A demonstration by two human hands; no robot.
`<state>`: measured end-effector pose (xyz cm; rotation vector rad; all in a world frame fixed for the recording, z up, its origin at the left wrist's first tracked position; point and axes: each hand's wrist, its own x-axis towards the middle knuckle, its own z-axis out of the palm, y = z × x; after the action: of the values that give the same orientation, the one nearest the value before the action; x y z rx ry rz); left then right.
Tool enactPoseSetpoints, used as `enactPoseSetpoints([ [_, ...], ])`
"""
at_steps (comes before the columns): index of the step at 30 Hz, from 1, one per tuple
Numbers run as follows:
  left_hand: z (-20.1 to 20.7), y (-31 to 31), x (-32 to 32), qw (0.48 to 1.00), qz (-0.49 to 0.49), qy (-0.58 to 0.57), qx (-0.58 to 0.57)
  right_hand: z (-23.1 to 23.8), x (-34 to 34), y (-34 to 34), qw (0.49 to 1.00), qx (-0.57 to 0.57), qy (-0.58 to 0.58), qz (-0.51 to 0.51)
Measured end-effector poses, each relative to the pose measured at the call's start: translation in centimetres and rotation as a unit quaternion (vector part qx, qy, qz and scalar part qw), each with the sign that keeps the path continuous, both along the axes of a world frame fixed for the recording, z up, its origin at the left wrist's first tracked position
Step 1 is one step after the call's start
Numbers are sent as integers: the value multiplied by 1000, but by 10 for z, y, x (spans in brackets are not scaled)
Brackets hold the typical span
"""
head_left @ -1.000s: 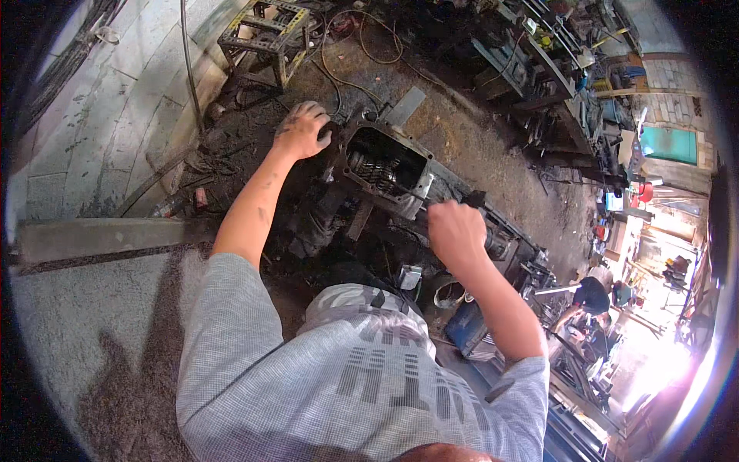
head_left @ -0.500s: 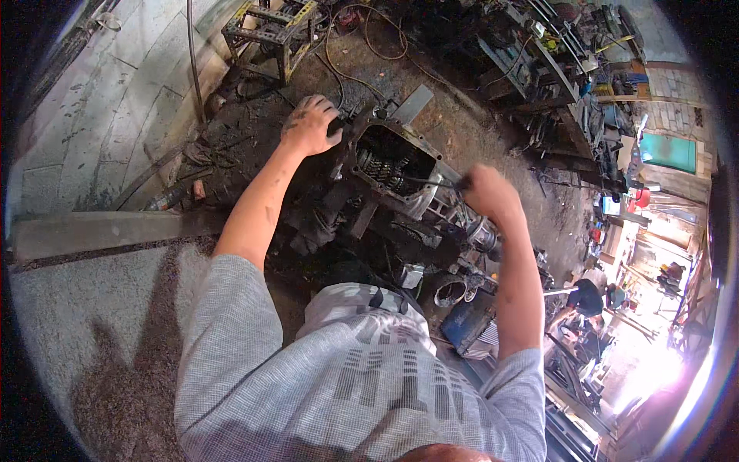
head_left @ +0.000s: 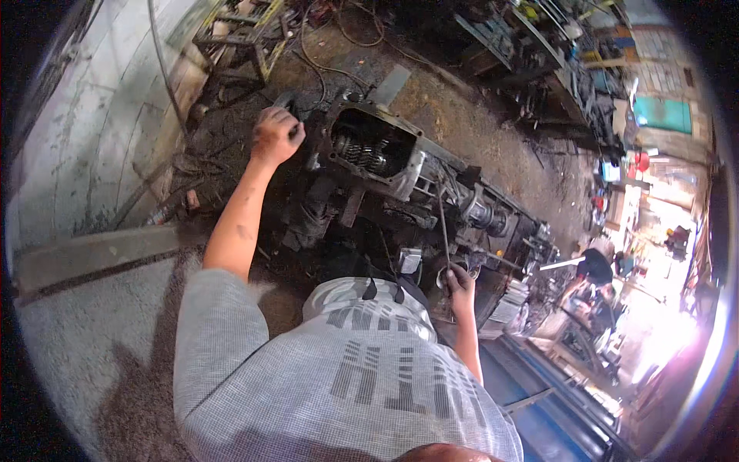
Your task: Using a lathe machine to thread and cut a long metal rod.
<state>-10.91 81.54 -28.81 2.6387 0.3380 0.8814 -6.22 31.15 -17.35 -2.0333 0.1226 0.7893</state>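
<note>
Below my hands lies an open gearbox housing [head_left: 406,185], with toothed gears [head_left: 360,152] showing inside its dark cavity. Just off the housing's left end is my left hand [head_left: 275,138], its fingers curled in; whatever they close on is hidden. My right hand [head_left: 460,286], low and right of the housing, grips the lower end of a long thin metal rod [head_left: 443,223]. The rod slants up from that hand, and its far end reaches the frame beside the housing. Right of the housing, a shiny cylindrical shaft part [head_left: 481,213] continues the assembly.
A yellow-and-dark metal stand [head_left: 258,46] is at the upper left, with a hose [head_left: 308,50] on the dirt floor. Cluttered metal racks [head_left: 539,85] line the far right. Another person [head_left: 594,269] works at the right. A concrete ledge [head_left: 100,258] runs along the left.
My right hand has come down and toward me with the rod, whose end is out of the gear cavity. My left hand has shifted left, away from the housing's edge, and its fingers have curled.
</note>
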Motion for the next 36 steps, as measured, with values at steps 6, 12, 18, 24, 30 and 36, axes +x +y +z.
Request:
enactPoseSetpoints([
  [6, 28, -46, 1, 979, 108, -77, -155, -8, -20, -50, 996, 60, 30, -62],
  [12, 37, -174, 0, 967, -95, -47, -230, -21, -32, -66, 987, 85, 28, -135],
  [18, 19, -282, -6, 914, -241, 39, -323, -5, -30, -60, 980, 98, 85, -149],
  [24, 28, -348, 27, 884, -273, 130, -357, 3, -21, -42, 987, 86, 73, -115],
  [30, 21, -359, 46, 886, -307, 126, -323, -5, -16, -52, 992, 96, 35, -80],
  [36, 22, -358, 46, 888, -271, 123, -350, -6, -15, -60, 997, 74, 6, -33],
])
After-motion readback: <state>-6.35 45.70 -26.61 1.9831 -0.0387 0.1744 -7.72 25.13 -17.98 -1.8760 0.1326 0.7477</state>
